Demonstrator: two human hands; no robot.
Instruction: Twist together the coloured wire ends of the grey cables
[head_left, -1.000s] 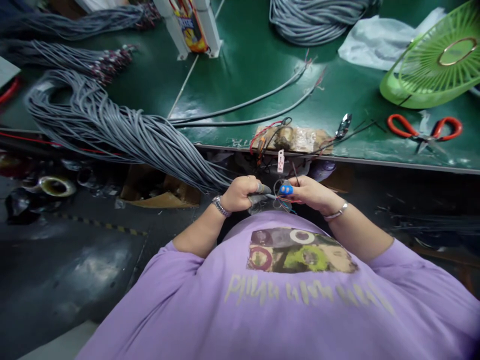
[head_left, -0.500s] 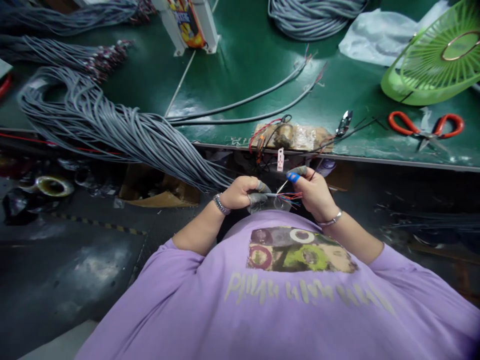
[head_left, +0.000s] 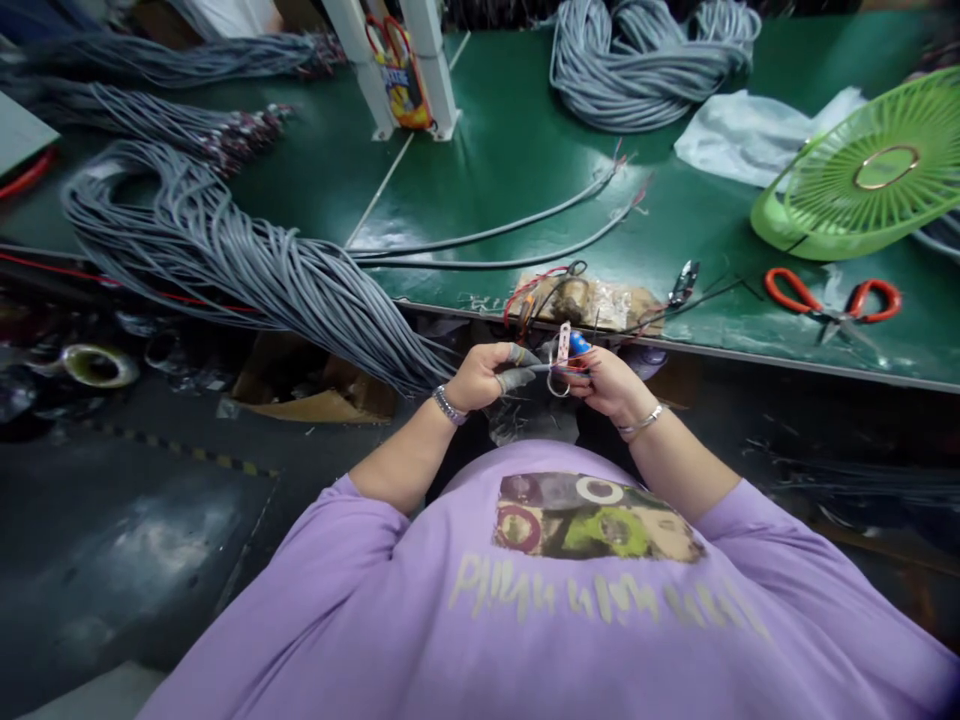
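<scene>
My left hand is closed round the end of a grey cable, with grey caps on its fingertips. My right hand pinches the thin coloured wires that stick out of that cable end; a blue cap covers one fingertip. Both hands meet just below the front edge of the green table, above my purple shirt. A big bundle of grey cables hangs over the table edge toward my left hand.
A taped block with red and black wires and small cutters lie at the table edge. Orange-handled scissors, a green fan, a plastic bag, two loose grey cables and another cable coil lie on the table.
Both hands have risen slightly toward the table edge. My right hand, which had pulled its fingers apart from the wires, has closed in on the cable end again.
</scene>
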